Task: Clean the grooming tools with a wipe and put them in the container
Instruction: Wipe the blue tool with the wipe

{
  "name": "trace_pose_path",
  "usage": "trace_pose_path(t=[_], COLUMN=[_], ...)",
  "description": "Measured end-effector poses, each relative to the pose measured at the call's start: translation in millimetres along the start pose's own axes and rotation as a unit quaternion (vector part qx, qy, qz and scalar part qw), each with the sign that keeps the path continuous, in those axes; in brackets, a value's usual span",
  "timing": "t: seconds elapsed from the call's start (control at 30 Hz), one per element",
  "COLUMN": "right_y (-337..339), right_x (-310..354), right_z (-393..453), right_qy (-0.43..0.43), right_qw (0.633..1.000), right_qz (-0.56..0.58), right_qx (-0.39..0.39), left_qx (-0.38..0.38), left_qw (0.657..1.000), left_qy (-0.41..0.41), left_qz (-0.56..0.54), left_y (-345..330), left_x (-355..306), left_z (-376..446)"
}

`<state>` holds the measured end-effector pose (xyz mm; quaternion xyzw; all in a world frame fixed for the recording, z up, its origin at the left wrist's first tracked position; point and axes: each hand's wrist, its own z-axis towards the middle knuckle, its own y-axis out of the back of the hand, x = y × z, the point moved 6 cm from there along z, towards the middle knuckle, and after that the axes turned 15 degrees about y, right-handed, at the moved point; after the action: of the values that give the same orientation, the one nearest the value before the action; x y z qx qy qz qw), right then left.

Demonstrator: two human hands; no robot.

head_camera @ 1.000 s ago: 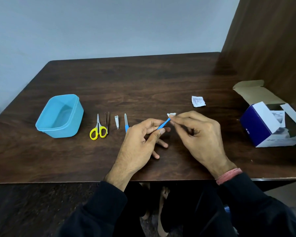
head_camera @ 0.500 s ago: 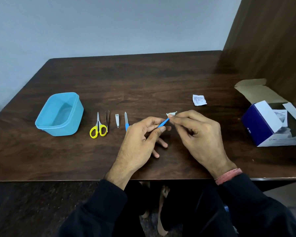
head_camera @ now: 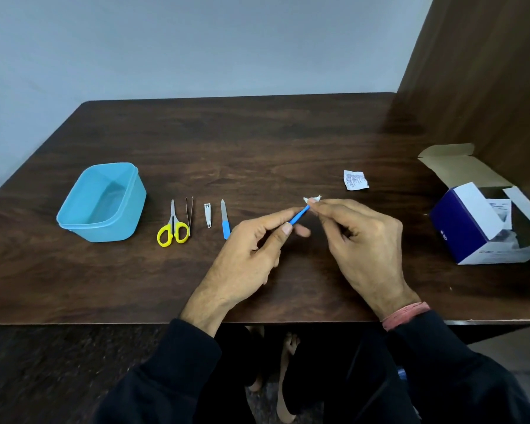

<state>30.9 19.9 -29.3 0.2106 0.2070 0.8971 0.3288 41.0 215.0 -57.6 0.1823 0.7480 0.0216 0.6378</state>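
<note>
- The left hand (head_camera: 245,255) pinches the lower end of a slim blue-handled tool (head_camera: 299,216) between thumb and forefinger, other fingers loosely curled; this steadies the tool with its working end pointing toward 1 o'clock.
- The right hand (head_camera: 360,240) pinches a small white wipe (head_camera: 312,199) around that tip, remaining fingers folded in; the wipe hides the tip, so what kind of tool it is cannot be told.
- Both hands hover just above the wooden table (head_camera: 257,142), near its middle, likely so the tool can be rubbed freely without dragging on the wood.
- At 9 o'clock from the hands, four tools lie in a row: yellow-handled scissors (head_camera: 172,226), tweezers (head_camera: 189,214), nail clipper (head_camera: 207,211) and blue-handled nail file (head_camera: 224,220), the file just beside the left hand's knuckles.
- The open blue container (head_camera: 74,215) sits beyond the row, further toward 9 o'clock, and looks empty, so no tool seems stored yet.
- A torn wipe sachet (head_camera: 355,179) lies at 1 o'clock; an open blue-and-white box (head_camera: 468,228) stands at 3 o'clock against the wooden side panel (head_camera: 487,71).
- The path to the container crosses the tool row, so a lifted carry looks wiser; open room lies toward 12 o'clock, and the near edge is close under the wrists.
</note>
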Motion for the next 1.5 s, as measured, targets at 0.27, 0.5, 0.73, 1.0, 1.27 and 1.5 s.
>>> trace_pose_path(t=[0.27,0.5,0.73,1.0,1.27,1.5], right_y=[-5,-4,-1,1,0,-3], right_x=[6,3,-2,-10,-4,-3], right_z=[0,-2,-3,-5,-4,-2], right_qy=[0.036,0.018,-0.01,-0.051,-0.02,-0.011], right_qw=[0.998,1.0,1.0,0.998,1.0,1.0], right_qz=[0.027,0.01,0.009,0.01,-0.001,0.001], right_qx=[0.032,0.015,-0.019,-0.028,-0.012,0.003], left_qx=[0.0,-0.018,-0.028,-0.028,-0.035,-0.032], left_qw=[1.0,0.999,0.999,0.999,0.999,0.999], left_qy=[0.012,0.016,0.015,0.023,0.031,0.032], left_qz=[-0.029,-0.042,-0.027,-0.021,-0.016,-0.016], left_y=[1,2,4,2,3,4], left_x=[6,7,10,8,9,9], left_z=[4,4,5,5,5,5])
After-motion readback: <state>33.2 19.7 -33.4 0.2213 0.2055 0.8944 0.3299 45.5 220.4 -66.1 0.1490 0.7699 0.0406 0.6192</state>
